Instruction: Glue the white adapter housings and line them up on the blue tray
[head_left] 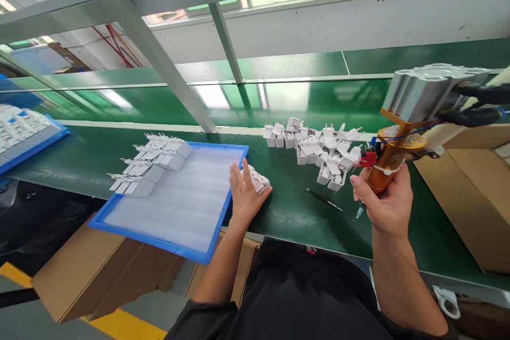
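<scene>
My left hand (244, 194) rests on the green bench beside the blue tray's right edge, fingers closed around a white plug adapter (258, 180). My right hand (384, 199) is wrapped round the orange body of a hanging power screwdriver (392, 156), its tip pointing down at the bench. The tool has a red switch and a silver block on top. The blue tray (217, 223) has a white foam liner and holds several white adapters (147, 167) in rows at its far left corner.
A loose pile of white adapters (319, 151) lies on the bench ahead of the tool. A black pen (324, 200) lies near my right hand. A cardboard box (474, 191) stands at the right. Another blue tray (27, 135) sits far left. Boxes are under the bench.
</scene>
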`<act>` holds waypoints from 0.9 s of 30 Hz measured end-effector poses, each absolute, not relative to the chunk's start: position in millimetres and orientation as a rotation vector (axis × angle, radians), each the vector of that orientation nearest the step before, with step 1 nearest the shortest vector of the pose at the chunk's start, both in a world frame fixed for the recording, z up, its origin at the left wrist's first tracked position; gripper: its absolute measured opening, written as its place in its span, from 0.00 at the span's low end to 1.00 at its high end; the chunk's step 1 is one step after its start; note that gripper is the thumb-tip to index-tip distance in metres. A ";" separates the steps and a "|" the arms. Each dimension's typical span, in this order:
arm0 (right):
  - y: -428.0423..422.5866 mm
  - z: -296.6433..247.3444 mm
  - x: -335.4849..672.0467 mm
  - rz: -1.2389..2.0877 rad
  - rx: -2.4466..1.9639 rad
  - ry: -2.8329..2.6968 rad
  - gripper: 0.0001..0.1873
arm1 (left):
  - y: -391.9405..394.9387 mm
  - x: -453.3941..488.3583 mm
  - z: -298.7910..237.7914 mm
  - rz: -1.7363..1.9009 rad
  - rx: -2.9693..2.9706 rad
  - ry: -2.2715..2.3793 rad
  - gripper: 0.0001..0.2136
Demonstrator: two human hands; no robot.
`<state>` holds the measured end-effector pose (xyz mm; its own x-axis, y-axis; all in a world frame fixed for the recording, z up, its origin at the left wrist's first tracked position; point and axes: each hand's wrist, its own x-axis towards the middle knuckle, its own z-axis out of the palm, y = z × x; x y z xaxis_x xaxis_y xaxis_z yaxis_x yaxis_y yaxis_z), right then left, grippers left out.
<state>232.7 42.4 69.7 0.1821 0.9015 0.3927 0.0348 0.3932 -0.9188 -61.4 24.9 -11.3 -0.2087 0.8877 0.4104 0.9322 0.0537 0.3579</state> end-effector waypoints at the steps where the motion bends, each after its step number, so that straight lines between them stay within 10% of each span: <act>1: 42.2 68.6 234.5 0.785 -0.989 -1.223 0.21 | 26.6 -63.2 -11.6 -0.857 -1.964 -2.259 0.52; 10: 54.6 56.9 250.3 0.768 -1.055 -1.089 0.25 | 20.2 -58.0 -0.8 -1.077 -1.995 -2.450 0.47; 19: 54.9 61.9 253.1 0.785 -1.089 -1.031 0.28 | -26.1 -81.3 49.1 -3.043 -1.462 -2.579 0.36; 27: 62.2 62.2 253.2 0.774 -1.086 -0.987 0.29 | -47.4 -103.4 55.4 -3.091 -1.246 -2.473 0.36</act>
<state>253.2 62.2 62.2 0.3785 0.8883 0.2601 -0.0407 0.2967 -0.9541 -103.4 -47.4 55.4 -0.3951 0.9044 -0.1612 -0.3555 0.0112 0.9346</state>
